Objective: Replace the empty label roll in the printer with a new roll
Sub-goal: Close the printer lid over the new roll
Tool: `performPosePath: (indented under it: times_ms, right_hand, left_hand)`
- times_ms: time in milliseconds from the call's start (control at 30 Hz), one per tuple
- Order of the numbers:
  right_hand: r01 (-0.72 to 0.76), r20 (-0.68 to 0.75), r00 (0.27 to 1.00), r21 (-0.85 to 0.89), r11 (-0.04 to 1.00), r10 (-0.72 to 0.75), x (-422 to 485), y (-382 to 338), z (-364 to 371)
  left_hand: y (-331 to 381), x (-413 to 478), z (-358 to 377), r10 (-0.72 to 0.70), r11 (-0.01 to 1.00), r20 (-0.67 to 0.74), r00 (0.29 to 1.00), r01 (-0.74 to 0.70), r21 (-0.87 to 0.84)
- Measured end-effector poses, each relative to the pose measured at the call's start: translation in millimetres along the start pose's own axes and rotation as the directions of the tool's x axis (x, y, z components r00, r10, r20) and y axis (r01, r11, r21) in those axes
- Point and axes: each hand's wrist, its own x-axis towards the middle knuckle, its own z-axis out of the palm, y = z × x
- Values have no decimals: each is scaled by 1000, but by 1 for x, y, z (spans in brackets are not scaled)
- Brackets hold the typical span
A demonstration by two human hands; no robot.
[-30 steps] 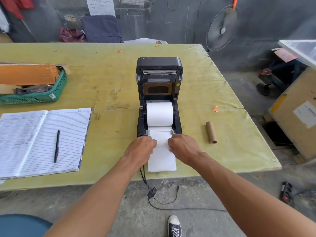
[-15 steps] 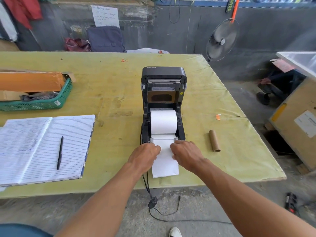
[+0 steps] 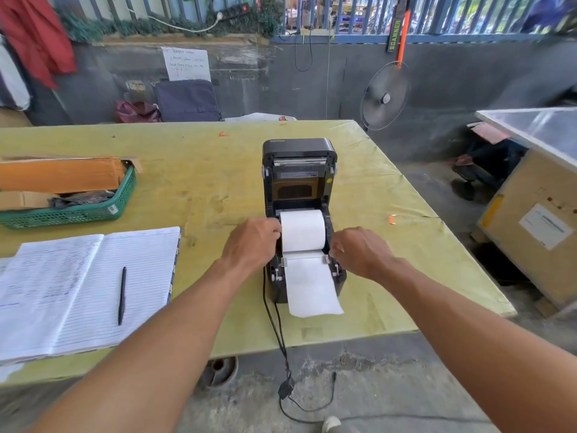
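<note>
The black label printer (image 3: 299,151) stands open on the yellow-green table (image 3: 203,170), its lid tilted up and back. A full white label roll (image 3: 303,229) lies in the bay. Its paper tail (image 3: 312,289) runs out between the two guides and hangs over the printer's front. My left hand (image 3: 249,245) rests on the printer's left wall, with bent fingers touching the roll's left end. My right hand (image 3: 362,251) is at the right wall, fingertips by the right paper guide. The backs of my hands hide any grip. No empty cardboard core is in sight.
An open lined notebook (image 3: 78,285) with a black pen (image 3: 121,295) lies at the left. Behind it stands a green basket (image 3: 78,215) holding cardboard. The printer's cable (image 3: 274,323) drops over the near table edge. A fan (image 3: 385,96) and a wooden crate (image 3: 530,226) stand to the right.
Both hands have left the paper tail at the printer's front and moved apart and back to the two sides of the roll bay. The camera has tilted up.
</note>
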Motion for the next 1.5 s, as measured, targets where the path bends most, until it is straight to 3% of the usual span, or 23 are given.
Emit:
performPosePath:
  times_ms: [100, 233, 367, 600, 767, 933, 1167, 1500]
  right_hand:
    - [-34, -102, 994, -9, 999, 33, 20, 4, -19]
    - [-104, -215, 967, 171, 980, 140, 59, 13, -41]
    - [-167, -205, 944, 377, 911, 258, 103, 16, -57]
    - [-231, -50, 949, 566, 791, 312, 160, 20, -78]
    - [-257, 68, 958, 629, 734, 278, 183, 25, -77]
    - [-281, 142, 957, 679, 678, 254, 194, 28, -76]
    - [-267, 114, 955, 732, 627, 274, 181, 28, -71]
    - [-216, 2, 942, 766, 605, 334, 110, 13, -52]
  left_hand:
    - [-4, 27, -19, -96, 995, -143, 985, 93, -29]
    - [-6, 66, -30, -310, 947, -239, 920, 278, -158]
    - [-4, 103, -29, -479, 861, -192, 857, 415, -294]
    - [-3, 161, -20, -657, 707, -41, 753, 597, -379]
    - [-5, 183, -4, -683, 633, 101, 724, 655, -413]
    - [-8, 195, 4, -717, 604, 78, 693, 672, -428]
    - [1, 179, -1, -741, 592, 36, 671, 677, -438]
    - [19, 104, -3, -697, 631, -50, 715, 578, -518]
